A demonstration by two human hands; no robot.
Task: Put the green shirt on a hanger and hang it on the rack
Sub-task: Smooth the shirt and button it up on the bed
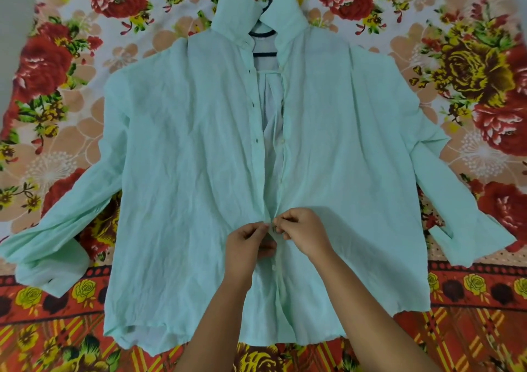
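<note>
The pale green shirt (185, 157) lies flat on its back on a flowered bedspread, sleeves spread out to both sides. A black hanger (263, 32) sits inside it; its hook and two short bars show at the raised collar. The front is open from the collar down to the middle. My left hand (248, 243) pinches the left front edge at mid-placket. My right hand (302, 232) pinches the right front edge right beside it, fingertips almost touching at a button. Both forearms come up from the bottom of the view.
The bedspread (57, 66) with red and yellow roses fills the whole view; an orange patterned border (470, 329) runs along the near edge. No rack is in sight.
</note>
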